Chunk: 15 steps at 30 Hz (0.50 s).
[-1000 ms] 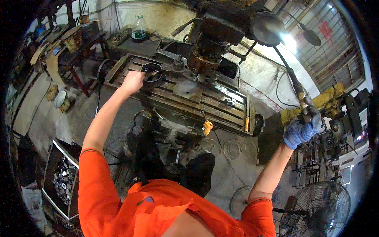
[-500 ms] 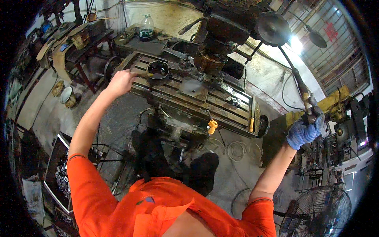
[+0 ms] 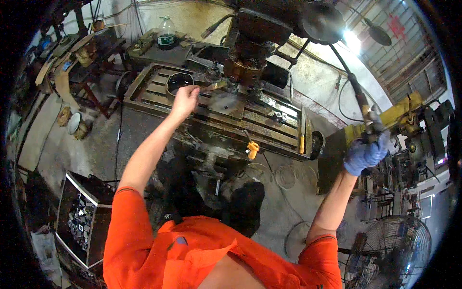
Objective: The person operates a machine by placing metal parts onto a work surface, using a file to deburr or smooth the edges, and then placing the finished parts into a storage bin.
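A dark, grease-stained metal drilling machine [image 3: 250,55] stands over a long, slotted metal bench [image 3: 269,120]. At its right slants a long, dark metal lever [image 3: 354,84], its lower end wrapped by the blue-gloved right hand [image 3: 366,153]. The 2 hands are well apart. On the bench, a flat, grey metal plate [image 3: 225,103] lies below the spindle, and a round, black bowl [image 3: 172,91] sits just beside the bare left hand [image 3: 186,98]. That hand is clamped on the handle of a small brush with pale yellowish bristles [image 3: 214,86]; its long axis runs rightward and slightly away from the person, bristles toward the spindle, near the plate's far left corner. The left hand is far nearer the plate; whether the bristles touch anything, I cannot tell.
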Motion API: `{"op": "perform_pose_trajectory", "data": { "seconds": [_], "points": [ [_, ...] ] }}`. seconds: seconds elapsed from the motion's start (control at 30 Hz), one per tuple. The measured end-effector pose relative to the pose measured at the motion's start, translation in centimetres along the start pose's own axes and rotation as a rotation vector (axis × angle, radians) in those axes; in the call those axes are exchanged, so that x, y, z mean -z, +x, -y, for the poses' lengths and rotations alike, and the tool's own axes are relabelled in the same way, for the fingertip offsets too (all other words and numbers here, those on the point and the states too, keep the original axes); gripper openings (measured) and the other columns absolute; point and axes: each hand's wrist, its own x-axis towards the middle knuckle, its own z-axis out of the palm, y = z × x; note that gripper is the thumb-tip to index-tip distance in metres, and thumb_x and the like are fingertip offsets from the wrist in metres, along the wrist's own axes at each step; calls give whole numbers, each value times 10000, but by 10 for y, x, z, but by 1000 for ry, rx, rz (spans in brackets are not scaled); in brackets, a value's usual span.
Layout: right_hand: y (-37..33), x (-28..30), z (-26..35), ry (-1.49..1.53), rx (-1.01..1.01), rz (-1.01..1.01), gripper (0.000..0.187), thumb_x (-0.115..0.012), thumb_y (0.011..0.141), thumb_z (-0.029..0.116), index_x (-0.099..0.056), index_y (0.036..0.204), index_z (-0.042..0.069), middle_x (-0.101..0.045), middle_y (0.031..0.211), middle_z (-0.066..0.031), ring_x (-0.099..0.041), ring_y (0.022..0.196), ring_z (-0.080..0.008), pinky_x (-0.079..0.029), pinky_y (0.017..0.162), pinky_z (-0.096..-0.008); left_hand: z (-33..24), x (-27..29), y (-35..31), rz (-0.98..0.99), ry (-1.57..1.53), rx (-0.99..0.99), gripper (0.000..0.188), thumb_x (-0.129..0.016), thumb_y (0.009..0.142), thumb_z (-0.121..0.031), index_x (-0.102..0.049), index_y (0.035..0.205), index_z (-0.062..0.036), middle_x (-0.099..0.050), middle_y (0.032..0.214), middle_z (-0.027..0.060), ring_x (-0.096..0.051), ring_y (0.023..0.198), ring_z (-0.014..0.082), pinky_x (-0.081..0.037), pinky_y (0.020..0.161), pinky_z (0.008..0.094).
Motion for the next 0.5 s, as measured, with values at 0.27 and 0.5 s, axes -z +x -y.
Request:
{"op": "perform_pose_trajectory", "data": {
  "seconds": [0.27, 0.5],
  "points": [
    [-7, 3, -7, 293, -191, -47, 336, -394, 874, 279, -550, 801, -10, -602, 825, -163, -563, 885, -266, -346, 928, -454, 25, -86, 35, -258, 150, -169, 248, -505, 828, -178, -608, 930, 24, -606, 817, 220, -594, 786, 359, -467, 677, 388],
    [-18, 2, -10, 29, 52, -30, 12, -502, 786, 6, -502, 797, 12, -599, 808, -129, -594, 775, -249, -463, 801, -376, 19, -87, 28, -147, 199, -92, 252, -511, 815, -166, -609, 959, 16, -611, 854, 213, -596, 837, 339, -466, 715, 384]
  ]
}}
